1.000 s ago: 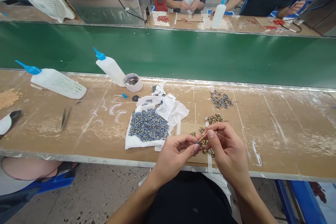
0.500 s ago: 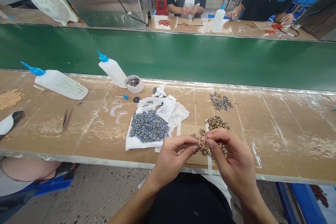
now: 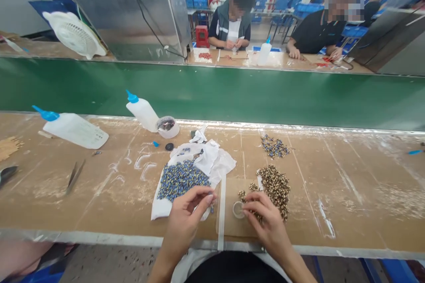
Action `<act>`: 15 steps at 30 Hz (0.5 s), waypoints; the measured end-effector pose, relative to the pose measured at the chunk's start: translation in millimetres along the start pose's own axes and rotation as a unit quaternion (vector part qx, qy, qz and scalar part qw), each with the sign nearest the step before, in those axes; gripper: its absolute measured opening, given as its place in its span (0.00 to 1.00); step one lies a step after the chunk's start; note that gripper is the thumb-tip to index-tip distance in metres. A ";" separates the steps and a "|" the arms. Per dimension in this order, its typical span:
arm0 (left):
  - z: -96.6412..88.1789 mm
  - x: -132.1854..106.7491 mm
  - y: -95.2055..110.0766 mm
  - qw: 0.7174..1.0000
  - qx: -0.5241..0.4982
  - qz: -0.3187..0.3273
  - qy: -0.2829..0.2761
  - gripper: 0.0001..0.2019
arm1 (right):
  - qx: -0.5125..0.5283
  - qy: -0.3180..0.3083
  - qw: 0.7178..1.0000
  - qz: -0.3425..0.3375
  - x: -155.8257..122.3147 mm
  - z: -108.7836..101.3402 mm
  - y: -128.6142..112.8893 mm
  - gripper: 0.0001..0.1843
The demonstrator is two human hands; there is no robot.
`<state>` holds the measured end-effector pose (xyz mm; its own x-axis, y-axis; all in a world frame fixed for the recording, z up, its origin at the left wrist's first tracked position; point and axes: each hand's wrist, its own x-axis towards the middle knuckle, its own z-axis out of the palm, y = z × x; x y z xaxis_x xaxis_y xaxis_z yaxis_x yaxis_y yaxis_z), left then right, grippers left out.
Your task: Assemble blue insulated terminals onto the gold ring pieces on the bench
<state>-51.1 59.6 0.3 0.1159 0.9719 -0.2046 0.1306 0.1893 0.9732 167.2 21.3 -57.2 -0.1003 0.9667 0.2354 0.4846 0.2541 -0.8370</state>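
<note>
My left hand [image 3: 190, 212] is closed in a pinch at the right edge of a heap of small blue-and-yellow pieces [image 3: 181, 179]. Whatever sits between its fingertips is too small to make out. Under the heap lies a white cloth [image 3: 161, 209]. My right hand [image 3: 268, 217] has its thumb and fingers curled together at the rim of a small round clear dish [image 3: 238, 210]. Any object in those fingers cannot be made out. Around and behind this hand spreads a pile of small gold-coloured pieces [image 3: 275, 185].
Farther back lies a smaller pile of blue-and-gold pieces [image 3: 275, 147]. To the left are tweezers [image 3: 75, 177], white bottles with blue nozzles [image 3: 78, 130] [image 3: 143, 112] and a tape roll [image 3: 168, 127]. A green strip [image 3: 232, 95] separates this table from co-workers opposite.
My hands have moved apart after meeting over the gold pieces around a thin item. The left went to the blue heap; the right is at the dish, now visible. The camera view tilted up.
</note>
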 end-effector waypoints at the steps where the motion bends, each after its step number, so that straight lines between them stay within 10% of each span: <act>1: -3.1 1.8 -3.7 1.000 0.003 -0.006 0.003 0.09 | -0.020 -0.004 1.000 -0.009 -3.2 6.3 3.9 0.07; 7: -16.7 31.8 -16.0 1.000 -0.005 -0.004 0.015 0.17 | -0.051 0.041 0.996 -0.057 -1.1 11.2 26.2 0.21; 15: 11.8 90.4 2.4 0.994 0.055 0.090 0.011 0.20 | -0.168 0.126 0.968 0.140 83.5 -92.5 109.7 0.12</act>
<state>-28.7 146.3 -17.1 0.1266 0.9916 -0.0248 0.2174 -0.0033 0.9761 292.4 127.2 -83.6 0.2703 0.9476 0.1704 0.7218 -0.0823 -0.6872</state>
